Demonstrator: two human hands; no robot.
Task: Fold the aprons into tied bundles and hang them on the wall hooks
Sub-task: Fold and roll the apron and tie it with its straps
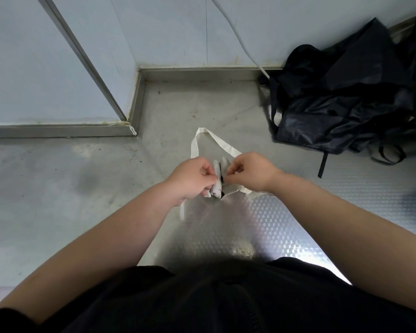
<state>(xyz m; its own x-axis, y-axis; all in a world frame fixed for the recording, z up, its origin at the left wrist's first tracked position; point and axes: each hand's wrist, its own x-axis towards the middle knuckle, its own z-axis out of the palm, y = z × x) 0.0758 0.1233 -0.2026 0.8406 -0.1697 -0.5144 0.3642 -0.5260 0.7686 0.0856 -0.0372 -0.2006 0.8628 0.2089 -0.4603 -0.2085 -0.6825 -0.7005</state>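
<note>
White apron bundle [217, 175] held in both hands over a grey metal surface [82, 179].
Curled fingers [208, 173] of left hand [192, 177] and right hand [250, 170] pinch it; pull the strap [221, 141] snug and even so the knot holds.

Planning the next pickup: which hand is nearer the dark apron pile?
Right. The right hand pinches the white bundle, with the dark apron pile beyond it to the right; the left hand grips the bundle's other side, farther from the pile.

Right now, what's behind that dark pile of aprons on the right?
The wall, and a grey cable that runs down it and goes out of sight behind the pile. Where the cable ends is covered.
</note>
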